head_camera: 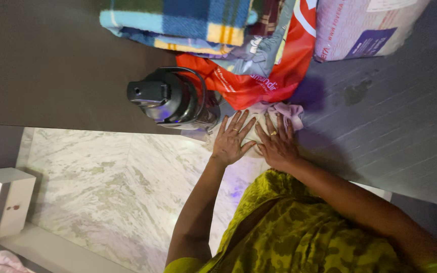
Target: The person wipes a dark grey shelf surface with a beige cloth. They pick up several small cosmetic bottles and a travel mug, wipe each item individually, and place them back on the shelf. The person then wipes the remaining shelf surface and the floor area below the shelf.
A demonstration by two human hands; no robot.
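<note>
Grey bed [390,126], small pale cloth being pressed flat at its edge.

Both the left hand [232,139] and the right hand [277,143] are spread wide, palms down on the pale cloth [284,112], just beside the black jug [173,98]; the cloth is seen already folded small, still being smoothed, the plaid blanket [178,23] lying beyond the jug.

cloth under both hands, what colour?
Pale pink to lilac cloth, flattened under the left hand and right hand. Head view, the only one.

both hands [254,141] flat on cloth [284,114] — jug [173,98] just left, bags [264,71] behind
</note>
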